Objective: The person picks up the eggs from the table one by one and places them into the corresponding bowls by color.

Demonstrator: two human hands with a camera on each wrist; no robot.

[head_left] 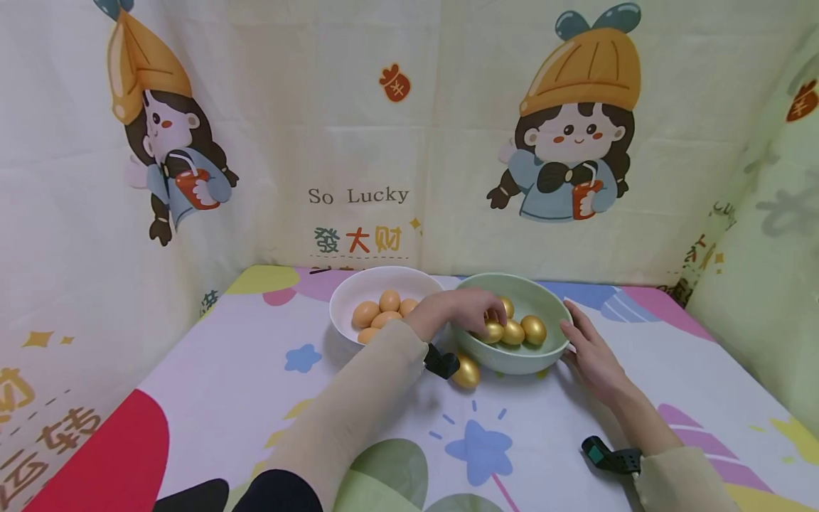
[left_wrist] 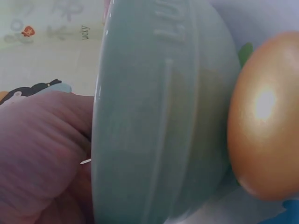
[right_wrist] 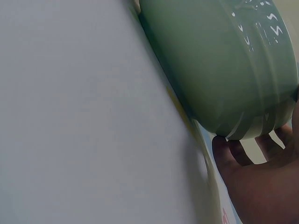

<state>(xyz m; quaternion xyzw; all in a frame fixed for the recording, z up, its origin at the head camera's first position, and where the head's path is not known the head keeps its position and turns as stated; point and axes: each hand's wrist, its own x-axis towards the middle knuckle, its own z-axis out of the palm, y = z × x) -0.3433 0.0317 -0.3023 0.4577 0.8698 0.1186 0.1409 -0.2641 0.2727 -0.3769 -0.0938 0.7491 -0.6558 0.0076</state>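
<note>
My left hand (head_left: 470, 311) reaches over the near-left rim into a green bowl (head_left: 518, 363). Its fingers pinch a golden egg (head_left: 491, 332) there; in the left wrist view the bowl wall hides the fingertips. Several more golden eggs (head_left: 533, 329) lie in the same bowl. At the bowl's right side my right hand (head_left: 595, 355) holds the rim and outer wall. The right wrist view shows curved fingers (right_wrist: 224, 151) against the bowl's side. Another golden egg (head_left: 466, 372) lies on the table just in front of the bowl, below my left wrist.
A white bowl (head_left: 342, 313) with several brown eggs (head_left: 366, 313) stands left of the green one, partly behind my left forearm. A patterned cloth covers the table (head_left: 243, 384). Printed curtains (head_left: 448, 156) hang behind and at both sides.
</note>
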